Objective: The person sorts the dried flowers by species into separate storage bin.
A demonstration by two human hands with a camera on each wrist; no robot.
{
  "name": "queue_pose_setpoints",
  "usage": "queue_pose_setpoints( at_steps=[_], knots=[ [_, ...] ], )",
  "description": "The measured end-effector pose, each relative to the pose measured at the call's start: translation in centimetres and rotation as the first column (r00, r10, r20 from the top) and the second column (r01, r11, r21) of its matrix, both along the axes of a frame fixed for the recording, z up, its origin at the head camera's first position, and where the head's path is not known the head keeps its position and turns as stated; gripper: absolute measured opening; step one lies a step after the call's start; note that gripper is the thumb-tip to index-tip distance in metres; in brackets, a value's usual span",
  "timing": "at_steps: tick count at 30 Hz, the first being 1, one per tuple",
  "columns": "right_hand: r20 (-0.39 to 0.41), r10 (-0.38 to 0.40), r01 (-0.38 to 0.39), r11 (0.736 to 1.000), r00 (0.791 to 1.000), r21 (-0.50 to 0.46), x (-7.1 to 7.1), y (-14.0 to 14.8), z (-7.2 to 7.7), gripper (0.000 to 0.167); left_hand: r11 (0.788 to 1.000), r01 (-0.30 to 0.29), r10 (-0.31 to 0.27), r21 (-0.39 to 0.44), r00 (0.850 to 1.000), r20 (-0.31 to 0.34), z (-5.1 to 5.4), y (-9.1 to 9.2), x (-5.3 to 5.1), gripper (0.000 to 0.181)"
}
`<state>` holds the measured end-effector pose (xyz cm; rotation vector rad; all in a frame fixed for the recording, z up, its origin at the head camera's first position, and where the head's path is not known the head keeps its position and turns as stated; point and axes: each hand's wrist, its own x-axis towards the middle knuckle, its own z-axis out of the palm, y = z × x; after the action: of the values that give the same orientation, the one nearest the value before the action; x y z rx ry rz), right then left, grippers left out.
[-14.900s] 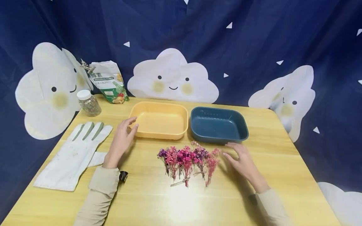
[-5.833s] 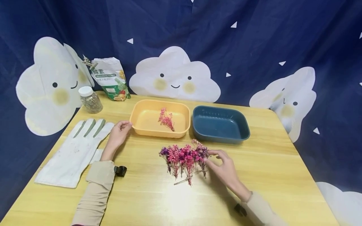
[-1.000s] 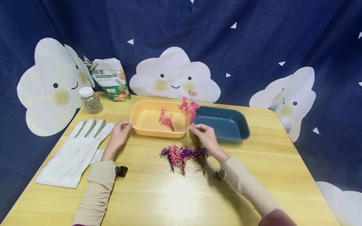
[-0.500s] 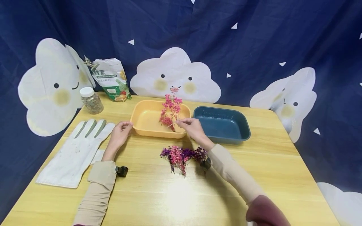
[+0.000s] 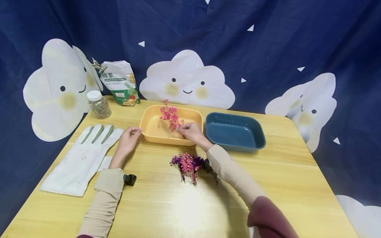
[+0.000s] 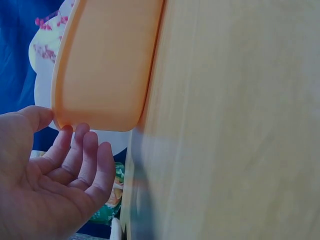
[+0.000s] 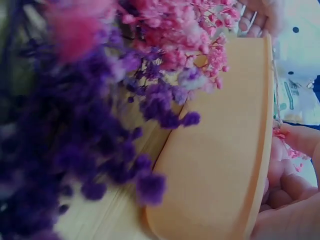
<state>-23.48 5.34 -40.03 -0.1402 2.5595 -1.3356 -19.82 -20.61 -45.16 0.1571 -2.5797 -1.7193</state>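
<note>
My left hand (image 5: 128,141) pinches the left front corner of the yellow plastic tray (image 5: 166,141) between thumb and forefinger, as the left wrist view shows at the tray's rim (image 6: 56,95). The other fingers curve loosely below it. With thumb and fingertips, my right hand (image 5: 192,131) holds a bunch of pink dried flowers (image 5: 169,114) by its stems over that tray. Another pink bunch in the tray is mostly hidden behind it. Pink and purple dried flowers (image 5: 187,163) lie on the table under my right forearm, and they fill the left of the right wrist view.
A dark blue tray (image 5: 235,132) stands right of the yellow one. On the left lie white gloves (image 5: 80,165) with grey-green fingertips. Behind them are a white-lidded jar (image 5: 99,107) and a clipped white-and-green bag (image 5: 120,84). A dark blue curtain (image 5: 256,49) hangs behind the wooden table (image 5: 166,211).
Since about fifteen seconds ago, one pink bunch has gone into the yellow tray. My right hand has taken another from the table and moved it left over the tray; my left hand now grips the rim.
</note>
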Motion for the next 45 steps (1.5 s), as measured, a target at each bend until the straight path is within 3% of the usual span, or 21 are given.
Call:
queue_pose_setpoints(
  at_steps=[9, 18, 24, 32, 45],
  knots=[
    [-0.025, 0.047, -0.044, 0.99, 0.999, 0.133, -0.5, -1.2, -0.8, 0.024, 1.0, 0.004, -0.004, 0.004, 1.0, -0.006, 0.0, 0.3, 0.0, 0.044],
    [0.0, 0.021, -0.02, 0.98, 1.0, 0.2, -0.4, -1.4, -0.8, 0.03, 1.0, 0.001, 0.0, 0.012, 1.0, -0.01, 0.2, 0.5, 0.0, 0.042],
    [-0.016, 0.0, 0.003, 0.987, 1.0, 0.161, -0.2, -1.3, -0.8, 0.025, 1.0, 0.012, -0.012, 0.015, 1.0, -0.005, 0.1, 0.4, 0.1, 0.046],
    [-0.1, -0.007, 0.007, 1.0, 0.995, 0.007, 0.1, -1.0, -0.8, 0.025, 1.0, 0.017, -0.017, 0.001, 1.0, 0.008, 0.0, 0.2, 0.0, 0.047],
    [-0.16, 0.005, -0.006, 1.0, 0.987, -0.009, 1.4, 0.8, 0.4, 0.03, 1.0, 0.011, -0.011, -0.011, 1.0, -0.005, 0.1, 0.0, 0.2, 0.05]
  ],
)
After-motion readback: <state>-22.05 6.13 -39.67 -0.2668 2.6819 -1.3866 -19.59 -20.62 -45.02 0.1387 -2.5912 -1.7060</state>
